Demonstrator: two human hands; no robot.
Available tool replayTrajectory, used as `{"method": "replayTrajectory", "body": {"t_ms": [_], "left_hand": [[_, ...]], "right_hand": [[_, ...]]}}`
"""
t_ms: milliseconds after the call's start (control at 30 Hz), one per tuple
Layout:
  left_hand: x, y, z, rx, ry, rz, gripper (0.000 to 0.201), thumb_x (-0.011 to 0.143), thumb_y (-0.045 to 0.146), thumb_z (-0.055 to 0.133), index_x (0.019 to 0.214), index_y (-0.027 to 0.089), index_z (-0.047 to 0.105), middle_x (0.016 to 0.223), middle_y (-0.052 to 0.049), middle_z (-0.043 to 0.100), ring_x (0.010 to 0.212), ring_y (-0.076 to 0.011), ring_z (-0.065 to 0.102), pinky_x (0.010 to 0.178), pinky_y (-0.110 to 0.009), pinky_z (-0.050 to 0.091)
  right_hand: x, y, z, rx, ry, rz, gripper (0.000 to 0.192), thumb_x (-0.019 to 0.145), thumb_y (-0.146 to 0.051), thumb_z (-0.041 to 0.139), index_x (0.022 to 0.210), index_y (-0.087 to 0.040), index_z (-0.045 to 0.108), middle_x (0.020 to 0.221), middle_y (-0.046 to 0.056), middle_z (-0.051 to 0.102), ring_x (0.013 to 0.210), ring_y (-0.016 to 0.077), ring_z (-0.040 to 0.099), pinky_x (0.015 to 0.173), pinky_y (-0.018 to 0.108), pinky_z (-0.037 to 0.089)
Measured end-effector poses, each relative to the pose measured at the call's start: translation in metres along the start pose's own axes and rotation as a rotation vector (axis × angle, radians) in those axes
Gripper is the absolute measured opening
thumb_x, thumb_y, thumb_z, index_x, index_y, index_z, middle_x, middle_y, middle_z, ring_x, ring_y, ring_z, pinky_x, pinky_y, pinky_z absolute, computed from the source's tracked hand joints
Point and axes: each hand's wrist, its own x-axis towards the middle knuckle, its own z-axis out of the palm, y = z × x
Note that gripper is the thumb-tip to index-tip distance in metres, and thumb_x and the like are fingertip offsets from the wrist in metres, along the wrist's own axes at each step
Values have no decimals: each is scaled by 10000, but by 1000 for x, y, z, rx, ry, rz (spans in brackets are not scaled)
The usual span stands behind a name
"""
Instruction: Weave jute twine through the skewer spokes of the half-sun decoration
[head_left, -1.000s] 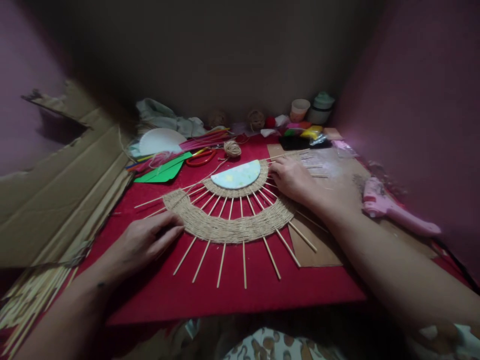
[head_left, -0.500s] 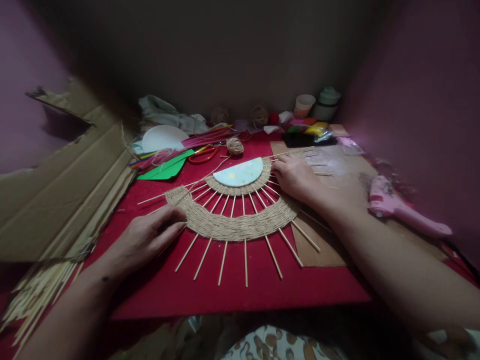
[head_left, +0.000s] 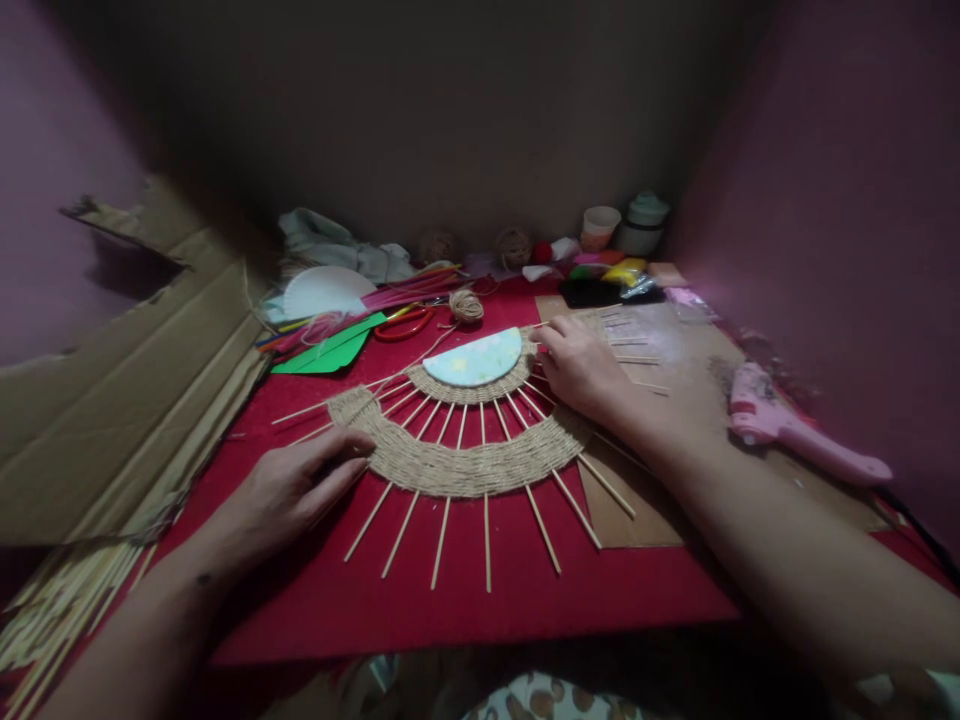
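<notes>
A half-round woven twine piece [head_left: 465, 462] lies on the red cloth, with thin wooden sticks fanning out past its outer band. At its centre sits a pale blue-green half disc [head_left: 476, 357] edged by a narrower woven band. My left hand [head_left: 307, 475] grips the left end of the wide band between thumb and fingers. At the upper right, my right hand [head_left: 581, 362] has its fingers closed at the end of the inner band; the fingertips partly hide what they pinch. A strand of twine runs from the left end of the band to a small twine ball [head_left: 466, 306].
Cardboard sheets [head_left: 112, 430] and a bundle of sticks [head_left: 75, 610] are at left. A pink glue gun [head_left: 802, 425] rests on cardboard at right. Red-handled scissors [head_left: 405, 324], green sheets [head_left: 330, 348], a white paper plate [head_left: 328, 293] and a cup [head_left: 600, 228] stand farther back.
The whole scene sits slightly lower in view, as the camera has tilted a little. Both hands stay at the same places on the woven piece.
</notes>
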Motion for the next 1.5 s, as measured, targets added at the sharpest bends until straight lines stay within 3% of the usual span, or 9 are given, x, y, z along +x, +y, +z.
{"method": "replayTrajectory", "body": {"t_ms": [133, 267, 400, 600, 800, 1133, 1233, 1367, 1500], "left_hand": [[-1, -1, 1, -3, -8, -9, 284, 885, 419, 475, 993, 199, 619, 934, -33, 713, 820, -161, 669, 740, -212, 509], [-1, 0, 0, 8, 3, 1, 274, 884, 410, 485, 994, 200, 621, 939, -27, 712, 826, -155, 669, 741, -203, 509], [-1, 1, 1, 5, 11, 15, 265, 883, 405, 491, 984, 199, 622, 918, -21, 713, 807, -148, 669, 723, -193, 508], [1, 1, 2, 0, -4, -7, 269, 886, 413, 493, 994, 203, 620, 941, -25, 710, 827, -152, 666, 736, -199, 508], [-2, 0, 1, -15, -3, -1, 276, 892, 405, 479, 999, 191, 615, 943, -41, 704, 832, -157, 660, 742, -215, 503], [0, 11, -1, -80, -19, -22, 273, 902, 369, 429, 959, 179, 617, 928, -53, 704, 815, -156, 648, 731, -234, 498], [-1, 11, -1, -90, -15, -25, 282, 899, 374, 428, 963, 178, 620, 905, -48, 702, 800, -149, 642, 721, -225, 495], [-1, 7, 1, -90, -1, -2, 274, 897, 371, 434, 958, 179, 619, 882, -44, 697, 777, -145, 638, 712, -220, 491], [-1, 4, 2, -91, 3, 16, 255, 908, 359, 430, 962, 190, 614, 884, -30, 696, 779, -140, 641, 711, -215, 491]], "right_hand": [[-1, -12, -1, 150, 9, -182, 351, 923, -153, 392, 1211, -139, 592, 1221, 131, 596, 1104, 243, 498, 926, 391, 413], [-5, -18, 4, 178, -162, -321, 383, 948, -253, 437, 1307, -157, 528, 1380, 116, 512, 1278, 248, 420, 1044, 427, 348], [-6, -18, 3, 164, -234, -331, 375, 944, -276, 460, 1294, -171, 545, 1382, 98, 517, 1292, 247, 421, 1068, 424, 334], [-5, -17, -1, 219, -131, -311, 421, 947, -283, 460, 1359, -200, 482, 1414, 96, 485, 1308, 226, 407, 1098, 452, 298], [-5, -14, 1, 212, -246, -322, 375, 920, -277, 515, 1289, -233, 565, 1389, 81, 517, 1301, 244, 422, 1067, 464, 347], [-7, -14, 1, 200, -227, -354, 382, 910, -249, 510, 1282, -183, 566, 1384, 113, 517, 1304, 255, 430, 1072, 459, 355], [4, -21, -9, 152, -236, -366, 303, 920, -246, 487, 1182, -197, 633, 1295, 103, 589, 1178, 244, 537, 983, 415, 427], [36, -41, -25, 23, -418, -354, 238, 919, -243, 484, 887, -216, 718, 979, 76, 701, 878, 198, 642, 788, 331, 476], [52, -60, -14, 64, -297, -364, 264, 941, -254, 443, 1087, -197, 656, 1202, 103, 632, 1082, 216, 582, 871, 337, 464]]}}
